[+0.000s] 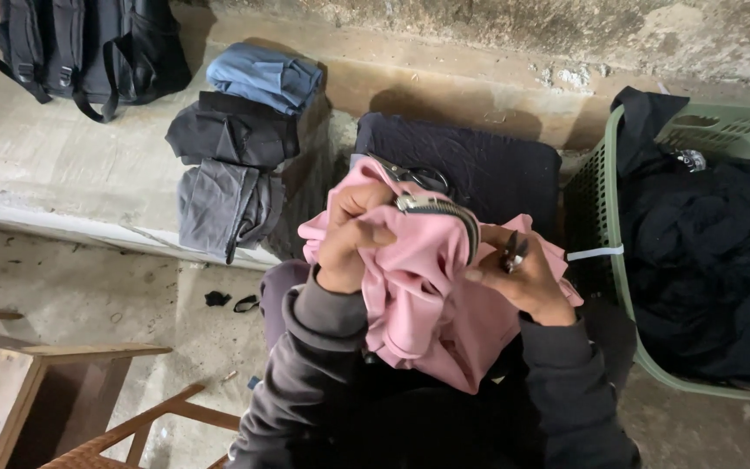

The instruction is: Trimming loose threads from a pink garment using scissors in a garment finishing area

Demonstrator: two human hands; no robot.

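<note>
A pink garment (427, 295) with a metal zipper (440, 208) is bunched up in front of me. My left hand (351, 239) grips the pink fabric just beside the zipper's end. My right hand (523, 278) holds the garment from the right side, with a small dark tool (512, 254) pinched between its fingers. A pair of scissors (423, 176) lies on a dark navy cushion (496, 165) just behind the garment.
Folded blue, black and grey clothes (236, 152) are stacked on a concrete ledge at left, with a black backpack (88, 48) behind. A green laundry basket (605, 234) full of dark clothes stands at right. Wooden furniture (62, 382) is at lower left.
</note>
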